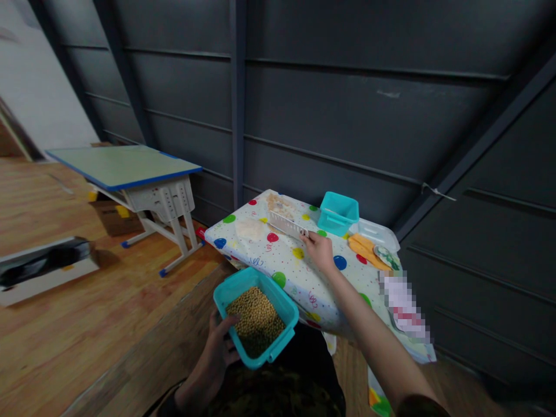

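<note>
My left hand (217, 341) grips the near left side of a teal plastic container (284, 301), thumb over the rim and fingers beneath. Inside lie dry yellow soybeans (256, 313); the container is held in front of the table, above my lap. Over the table, my right hand (319, 249) pinches the right end of a thin white slotted piece (286, 225), perhaps the side of a plastic basket; its full shape cannot be made out. Just behind it is a pale brown patch (280, 204), too blurred to identify. A whitish round thing (249, 230) lies to its left.
The table has a white balloon-print cloth (260, 255). At its back right stand a second teal container (339, 214), a clear lid (380, 231), an orange cloth (365, 248) and a small round tub (384, 255). A grey panelled wall (325, 127) rises behind; a green-topped desk (125, 162) stands left.
</note>
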The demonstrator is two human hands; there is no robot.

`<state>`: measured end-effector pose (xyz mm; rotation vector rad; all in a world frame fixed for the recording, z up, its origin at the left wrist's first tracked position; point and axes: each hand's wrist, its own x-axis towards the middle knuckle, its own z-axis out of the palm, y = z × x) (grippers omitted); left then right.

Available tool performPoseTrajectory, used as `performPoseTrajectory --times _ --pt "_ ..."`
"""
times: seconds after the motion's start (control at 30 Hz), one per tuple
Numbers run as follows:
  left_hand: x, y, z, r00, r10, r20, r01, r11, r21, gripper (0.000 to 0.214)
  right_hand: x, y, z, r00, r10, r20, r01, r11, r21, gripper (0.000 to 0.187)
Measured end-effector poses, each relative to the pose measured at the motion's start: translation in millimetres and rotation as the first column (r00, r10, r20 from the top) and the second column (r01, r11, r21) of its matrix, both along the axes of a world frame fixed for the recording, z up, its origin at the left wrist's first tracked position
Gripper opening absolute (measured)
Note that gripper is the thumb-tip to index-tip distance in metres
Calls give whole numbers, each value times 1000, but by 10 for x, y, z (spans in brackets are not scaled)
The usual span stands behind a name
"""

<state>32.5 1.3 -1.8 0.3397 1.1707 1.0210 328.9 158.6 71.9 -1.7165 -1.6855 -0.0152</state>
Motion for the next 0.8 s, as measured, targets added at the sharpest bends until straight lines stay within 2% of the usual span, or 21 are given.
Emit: performPoseTrajectory --times 0.2,0.43,0.6,0.8 --pt "-5 -24 64 1000 -1 8 1 1000 5 80 53 44 -7 983 62 -170 -62 998 9 22" --pt "-3 -19 104 1000 1 8 -1 1000 12 82 97 158 31 927 76 -368 -67 997 37 21" --pt "-14 -6 83 1000 -9 3 9 1000 3 82 159 184 -1 929 81 -362 -88 996 -2 20" --pt "-19 -3 88 1000 -11 15 11 1000 -3 82 247 104 -6 936 45 -349 -34 999 38 25"
